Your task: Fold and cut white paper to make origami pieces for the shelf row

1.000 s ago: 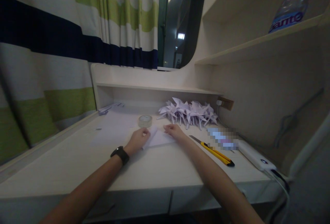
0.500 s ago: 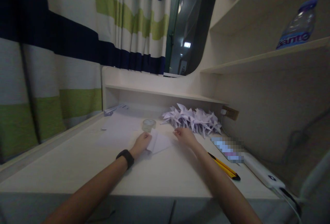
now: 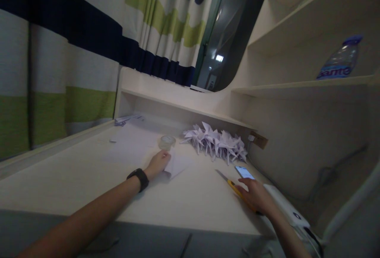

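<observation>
My left hand (image 3: pixel 158 163), with a black watch on its wrist, pinches the near-left edge of a folded white paper sheet (image 3: pixel 179 164) on the desk. To the right, my right hand (image 3: pixel 252 194) has its fingers around a yellow-and-black utility knife (image 3: pixel 234 188). Its pale blade points up and left, away from me, and part of the handle is hidden under the hand. Just beyond those fingers lies a lit phone (image 3: pixel 245 172). A roll of clear tape (image 3: pixel 166 141) sits behind the left hand.
White folded-paper pinwheels (image 3: pixel 218 141) are heaped at the desk's back. Flat paper sheets (image 3: pixel 133 141) and folded paper strips (image 3: pixel 127 120) lie at the left. A white power bank-like block (image 3: pixel 287 206) with cables stands right; a water bottle (image 3: pixel 340 60) is on the shelf.
My right hand has left the paper, moved right and toward me, and taken hold of the utility knife, whose tip has shifted left. My left hand still grips the paper. The camera view has tilted.
</observation>
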A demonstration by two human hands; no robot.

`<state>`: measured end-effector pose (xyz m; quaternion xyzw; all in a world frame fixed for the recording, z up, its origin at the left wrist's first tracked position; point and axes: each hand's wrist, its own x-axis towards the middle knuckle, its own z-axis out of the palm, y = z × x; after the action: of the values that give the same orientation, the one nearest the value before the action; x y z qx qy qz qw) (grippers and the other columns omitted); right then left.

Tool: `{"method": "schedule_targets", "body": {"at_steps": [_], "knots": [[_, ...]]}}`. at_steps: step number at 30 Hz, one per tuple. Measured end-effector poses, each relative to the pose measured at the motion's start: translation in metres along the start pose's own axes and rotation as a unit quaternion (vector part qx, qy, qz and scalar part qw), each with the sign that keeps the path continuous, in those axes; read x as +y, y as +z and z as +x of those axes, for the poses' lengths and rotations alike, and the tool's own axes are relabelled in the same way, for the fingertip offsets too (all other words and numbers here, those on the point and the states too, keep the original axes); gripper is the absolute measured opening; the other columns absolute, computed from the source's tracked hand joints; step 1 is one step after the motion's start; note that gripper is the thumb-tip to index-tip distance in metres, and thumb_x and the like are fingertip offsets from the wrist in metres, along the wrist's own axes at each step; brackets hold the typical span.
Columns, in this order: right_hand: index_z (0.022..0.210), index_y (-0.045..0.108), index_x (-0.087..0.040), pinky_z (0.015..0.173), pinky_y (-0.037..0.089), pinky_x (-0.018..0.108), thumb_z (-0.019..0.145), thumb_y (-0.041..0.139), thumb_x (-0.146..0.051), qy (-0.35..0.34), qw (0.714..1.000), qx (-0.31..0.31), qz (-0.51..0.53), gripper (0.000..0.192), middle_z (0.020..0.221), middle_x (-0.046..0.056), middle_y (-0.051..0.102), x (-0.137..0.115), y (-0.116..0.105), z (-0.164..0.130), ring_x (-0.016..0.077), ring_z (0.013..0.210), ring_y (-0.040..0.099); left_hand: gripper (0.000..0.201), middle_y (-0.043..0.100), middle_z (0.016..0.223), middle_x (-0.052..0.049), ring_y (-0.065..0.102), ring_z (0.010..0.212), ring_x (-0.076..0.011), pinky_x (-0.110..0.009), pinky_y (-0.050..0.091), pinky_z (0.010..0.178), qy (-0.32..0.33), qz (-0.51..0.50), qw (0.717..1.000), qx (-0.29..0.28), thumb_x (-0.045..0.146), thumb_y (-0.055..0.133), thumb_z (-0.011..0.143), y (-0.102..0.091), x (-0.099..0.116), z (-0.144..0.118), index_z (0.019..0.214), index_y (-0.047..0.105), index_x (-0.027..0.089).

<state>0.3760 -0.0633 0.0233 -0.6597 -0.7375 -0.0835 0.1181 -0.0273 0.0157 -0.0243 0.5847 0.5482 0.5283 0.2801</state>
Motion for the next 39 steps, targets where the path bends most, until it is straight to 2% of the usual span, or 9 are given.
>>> {"method": "schedule_targets", "body": {"at_steps": [4,10,17,22,27,31,33,35,39], "knots": [[0.117,0.065,-0.015,0.086,0.044,0.034,0.085,0.049,-0.039,-0.017,0.999,-0.037,0.012,0.043,0.114,0.015,0.066,0.003,0.011,-0.002,0.0282,0.104,0.062,0.015,0.062,0.070,-0.002,0.058,0.067,-0.0200,-0.026,0.039,0.057,-0.003,0.008,1.000,-0.004,0.030,0.048,0.079,0.001,-0.001,0.001,0.078,0.057,0.018],[0.102,0.068,-0.013,0.080,0.043,0.032,0.089,0.041,-0.031,-0.058,0.998,-0.031,0.024,0.035,0.098,0.014,0.066,-0.006,0.023,0.008,0.0244,0.088,0.062,0.013,0.062,0.069,-0.002,0.058,0.065,-0.0184,-0.025,0.038,0.055,-0.013,0.016,1.000,-0.001,0.028,0.049,0.080,0.004,-0.005,0.003,0.079,0.057,0.018],[0.111,0.064,-0.014,0.081,0.041,0.028,0.087,0.044,-0.021,-0.149,0.983,0.022,0.106,0.032,0.099,0.012,0.061,-0.074,0.014,0.015,0.0217,0.091,0.057,0.012,0.061,0.064,-0.001,0.058,0.059,-0.0173,-0.023,0.037,0.050,-0.025,0.010,1.000,-0.004,0.029,0.052,0.079,0.001,0.000,-0.001,0.078,0.057,0.018],[0.100,0.066,-0.015,0.074,0.038,0.026,0.087,0.047,-0.018,-0.212,0.973,-0.002,0.094,0.023,0.092,0.010,0.060,-0.126,0.016,0.048,0.0192,0.084,0.055,0.011,0.061,0.061,0.000,0.060,0.053,-0.0164,-0.022,0.040,0.046,-0.036,-0.024,0.999,-0.018,0.029,0.051,0.079,0.002,0.003,-0.004,0.078,0.055,0.018],[0.090,0.067,-0.014,0.073,0.035,0.025,0.090,0.049,-0.024,-0.237,0.969,-0.005,0.071,0.020,0.086,0.009,0.060,-0.146,0.037,0.078,0.0174,0.079,0.054,0.008,0.062,0.060,-0.001,0.062,0.053,-0.0169,-0.024,0.045,0.047,-0.044,-0.061,0.996,-0.039,0.025,0.052,0.079,0.005,0.006,-0.007,0.075,0.050,0.018],[0.091,0.068,-0.015,0.073,0.036,0.024,0.086,0.052,-0.018,-0.254,0.963,-0.012,0.083,0.018,0.086,0.008,0.061,-0.148,0.047,0.082,0.0175,0.081,0.055,0.017,0.069,0.073,-0.007,0.068,0.062,-0.0196,-0.031,0.053,0.056,-0.040,-0.129,0.982,-0.131,0.035,0.047,0.085,0.004,0.016,-0.013,0.084,0.049,0.018],[0.090,0.069,-0.015,0.073,0.036,0.024,0.083,0.051,-0.013,-0.265,0.959,-0.022,0.096,0.019,0.085,0.008,0.061,-0.146,0.049,0.080,0.0176,0.082,0.055,0.017,0.069,0.079,-0.009,0.068,0.068,-0.0208,-0.034,0.054,0.061,0.020,-0.109,0.984,-0.142,0.035,0.049,0.084,0.000,0.024,-0.018,0.082,0.049,0.018],[0.090,0.069,-0.015,0.074,0.037,0.023,0.081,0.051,-0.011,-0.275,0.954,-0.028,0.113,0.021,0.084,0.008,0.061,-0.145,0.050,0.078,0.0176,0.083,0.056,0.012,0.068,0.084,-0.009,0.066,0.077,-0.0223,-0.037,0.053,0.070,0.149,0.006,0.983,-0.107,0.028,0.056,0.078,-0.005,0.032,-0.025,0.080,0.053,0.017],[0.092,0.071,-0.017,0.076,0.038,0.024,0.080,0.052,-0.010,-0.297,0.942,-0.023,0.153,0.023,0.085,0.007,0.063,-0.144,0.052,0.077,0.0179,0.084,0.056,0.031,0.060,0.121,-0.010,0.052,0.115,-0.0281,-0.047,0.036,0.100,0.381,0.227,0.889,-0.118,0.027,0.061,0.076,-0.011,0.046,-0.036,0.106,0.060,0.020]]}}
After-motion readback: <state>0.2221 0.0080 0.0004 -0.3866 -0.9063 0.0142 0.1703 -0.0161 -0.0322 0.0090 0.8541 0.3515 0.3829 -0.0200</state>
